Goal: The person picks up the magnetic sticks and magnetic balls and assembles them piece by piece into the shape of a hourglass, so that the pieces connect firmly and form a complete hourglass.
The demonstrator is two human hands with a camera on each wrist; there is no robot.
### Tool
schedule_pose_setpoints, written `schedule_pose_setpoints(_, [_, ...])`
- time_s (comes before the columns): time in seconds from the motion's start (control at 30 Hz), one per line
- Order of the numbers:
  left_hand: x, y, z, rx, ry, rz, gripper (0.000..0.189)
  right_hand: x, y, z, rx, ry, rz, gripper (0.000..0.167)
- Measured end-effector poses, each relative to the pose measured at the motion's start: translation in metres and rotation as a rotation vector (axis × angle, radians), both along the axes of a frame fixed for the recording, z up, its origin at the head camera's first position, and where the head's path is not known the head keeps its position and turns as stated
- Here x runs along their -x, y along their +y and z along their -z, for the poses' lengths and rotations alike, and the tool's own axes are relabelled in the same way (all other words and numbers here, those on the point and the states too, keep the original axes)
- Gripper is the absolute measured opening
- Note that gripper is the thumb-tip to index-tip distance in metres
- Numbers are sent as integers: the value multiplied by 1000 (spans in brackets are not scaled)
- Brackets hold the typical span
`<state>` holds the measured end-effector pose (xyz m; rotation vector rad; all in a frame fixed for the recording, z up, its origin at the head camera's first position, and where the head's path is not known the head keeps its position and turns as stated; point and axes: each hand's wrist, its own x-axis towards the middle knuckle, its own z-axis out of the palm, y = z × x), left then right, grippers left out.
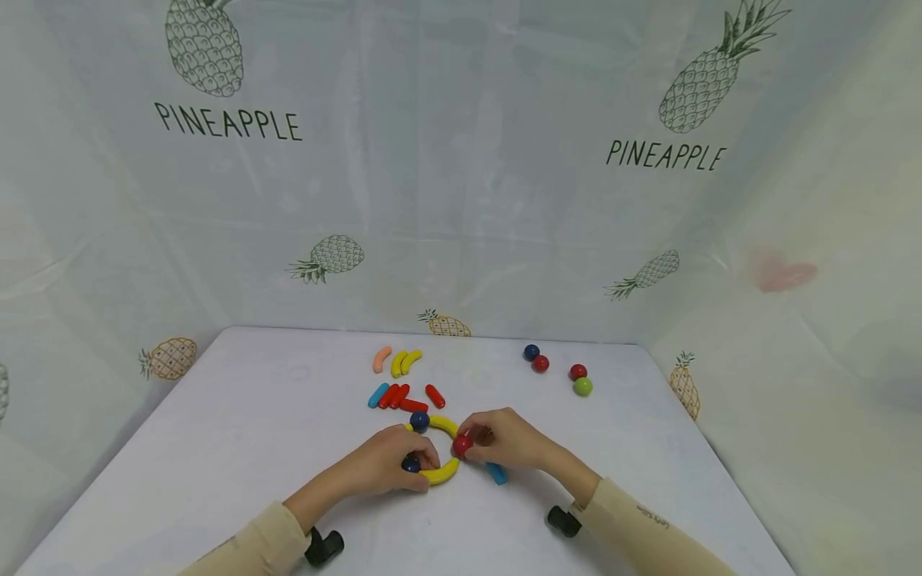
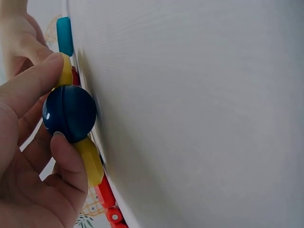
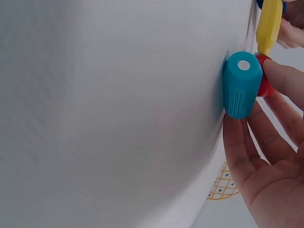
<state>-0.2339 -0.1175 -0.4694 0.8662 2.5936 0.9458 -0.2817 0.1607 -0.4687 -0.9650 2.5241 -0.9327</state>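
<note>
A ring of curved yellow rods and balls lies on the table. My left hand [image 1: 392,462] holds its near left side, fingers around a dark blue ball [image 2: 71,114], the thumb along a curved yellow rod [image 1: 441,473]. On the ring's right side my right hand [image 1: 507,438] pinches a red ball [image 1: 463,446] between thumb and fingers. A straight blue rod [image 1: 497,474] sticks out toward the near side from under that hand. Another dark blue ball [image 1: 419,422] and a curved yellow rod [image 1: 444,425] form the far side; the left hand hides part of the ring.
Beyond the ring lie several red rods [image 1: 414,406] beside a blue rod [image 1: 378,395]. Farther back are a peach curved rod [image 1: 382,359] and two yellow ones [image 1: 406,362]. At the back right rest a blue ball [image 1: 531,352], two red balls [image 1: 540,364] and a green ball [image 1: 583,386].
</note>
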Motion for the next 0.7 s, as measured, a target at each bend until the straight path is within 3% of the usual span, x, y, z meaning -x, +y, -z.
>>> schedule_pose_setpoints(0.7, [3, 1, 2, -15, -2, 11, 24, -6, -4, 0, 9, 23, -46, 27])
